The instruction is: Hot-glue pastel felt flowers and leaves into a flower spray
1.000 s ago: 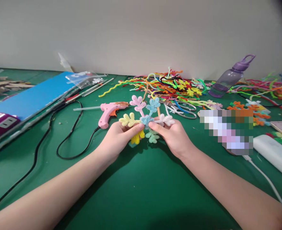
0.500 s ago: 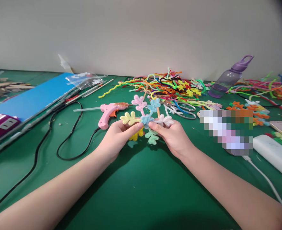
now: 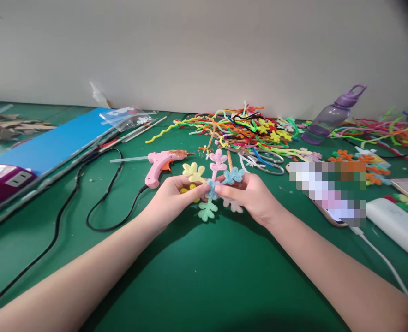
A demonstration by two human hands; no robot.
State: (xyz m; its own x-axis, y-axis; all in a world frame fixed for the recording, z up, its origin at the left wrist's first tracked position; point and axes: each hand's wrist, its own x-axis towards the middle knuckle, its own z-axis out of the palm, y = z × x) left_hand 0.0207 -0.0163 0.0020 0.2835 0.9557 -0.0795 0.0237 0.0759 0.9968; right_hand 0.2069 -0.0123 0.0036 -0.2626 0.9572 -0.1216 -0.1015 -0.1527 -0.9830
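Between my hands is a pipe-cleaner snowflake (image 3: 218, 161) with fuzzy branches in pink, blue, yellow, green and white around a small blue centre. My left hand (image 3: 171, 196) grips its left side, thumb on the blue centre, near the yellow branches. My right hand (image 3: 255, 196) pinches it from the right, thumb also at the centre, by the blue and white branches. The other fingers of both hands are partly hidden behind it. Just left of my left hand lies a pink hot glue gun (image 3: 159, 167) with a clear glue stick in its back.
A heap of coloured pipe cleaners (image 3: 242, 127) lies at the back, with scissors (image 3: 271, 161) in front. A purple bottle (image 3: 328, 120) leans behind a phone (image 3: 332, 216) and white power bank (image 3: 398, 226). At left are a blue board (image 3: 55, 138) and a black cord (image 3: 57, 230).
The snowflake has turned counter-clockwise between my hands: the pink branch now points up, the blue one right. My hands have come slightly lower in view.
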